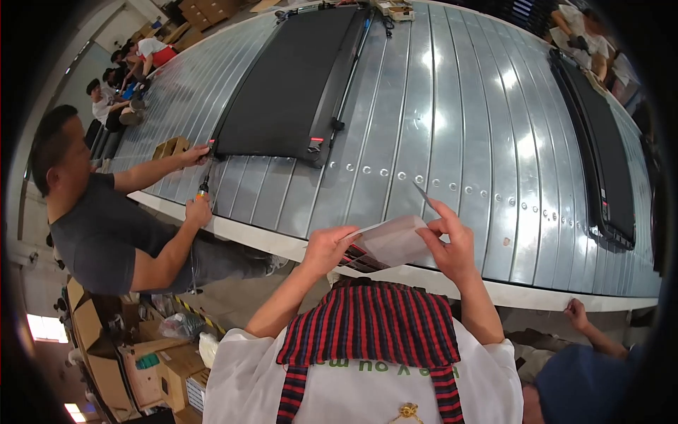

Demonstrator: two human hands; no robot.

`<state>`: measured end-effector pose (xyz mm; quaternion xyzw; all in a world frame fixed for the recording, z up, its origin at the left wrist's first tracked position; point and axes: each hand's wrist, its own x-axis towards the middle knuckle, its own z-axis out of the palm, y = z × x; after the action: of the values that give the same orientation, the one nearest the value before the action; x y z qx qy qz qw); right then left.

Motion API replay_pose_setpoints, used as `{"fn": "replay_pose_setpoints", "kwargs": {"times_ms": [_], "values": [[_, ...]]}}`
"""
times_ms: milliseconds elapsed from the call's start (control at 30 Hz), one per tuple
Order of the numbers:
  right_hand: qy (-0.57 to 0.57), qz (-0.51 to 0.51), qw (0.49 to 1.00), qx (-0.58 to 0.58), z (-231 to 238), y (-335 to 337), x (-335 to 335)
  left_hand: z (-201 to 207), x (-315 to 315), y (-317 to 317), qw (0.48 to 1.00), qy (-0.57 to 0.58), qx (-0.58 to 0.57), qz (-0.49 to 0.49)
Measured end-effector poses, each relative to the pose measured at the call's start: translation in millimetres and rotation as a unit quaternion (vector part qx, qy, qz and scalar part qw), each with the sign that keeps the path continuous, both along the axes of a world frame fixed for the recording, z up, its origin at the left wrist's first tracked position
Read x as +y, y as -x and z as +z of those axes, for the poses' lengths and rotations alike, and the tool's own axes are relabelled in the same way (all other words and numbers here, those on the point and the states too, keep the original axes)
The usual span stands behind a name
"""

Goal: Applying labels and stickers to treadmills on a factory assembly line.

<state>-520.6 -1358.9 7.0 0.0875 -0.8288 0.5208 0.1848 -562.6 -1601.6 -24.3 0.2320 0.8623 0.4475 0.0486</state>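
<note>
In front of my chest, over the near table edge, my left hand (pixel 330 250) pinches the left side of a pale, see-through sheet (pixel 393 240). Dark, red-marked labels (pixel 363 261) show at its lower left part. My right hand (pixel 452 246) is at the sheet's right edge, thumb and fingers bent toward each other. From its index finger a thin, dark, pointed strip (pixel 422 193) sticks up; whether it is a peeled label I cannot tell. A large black panel (pixel 282 85) with a red-marked label (pixel 316 145) at its near corner lies ahead on the metal table.
At left, a person (pixel 99 212) holds an orange-and-black power tool (pixel 203 192) at the panel's corner. Another black panel (pixel 600 155) lies at right, near other people. The slatted metal table (pixel 452 127) has a white edge. Cardboard boxes (pixel 176 367) stand on the floor at lower left.
</note>
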Motion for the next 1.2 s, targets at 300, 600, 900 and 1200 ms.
{"fn": "replay_pose_setpoints", "kwargs": {"times_ms": [300, 600, 900, 1200], "values": [[0.035, -0.150, 0.987, -0.036, -25, 56, -115, -26, -141, 107, 0.991, 0.106, 0.026, -0.074], [0.107, -0.274, 0.951, -0.095, -60, 64, -163, -29, -182, 186, 0.942, 0.234, 0.100, -0.219], [0.159, -0.289, 0.932, -0.148, -97, 108, -158, -25, -134, 242, 0.883, 0.275, 0.194, -0.326], [0.299, -0.271, 0.897, -0.180, -112, 65, -143, -46, -43, 264, 0.794, 0.412, 0.242, -0.375]]}}
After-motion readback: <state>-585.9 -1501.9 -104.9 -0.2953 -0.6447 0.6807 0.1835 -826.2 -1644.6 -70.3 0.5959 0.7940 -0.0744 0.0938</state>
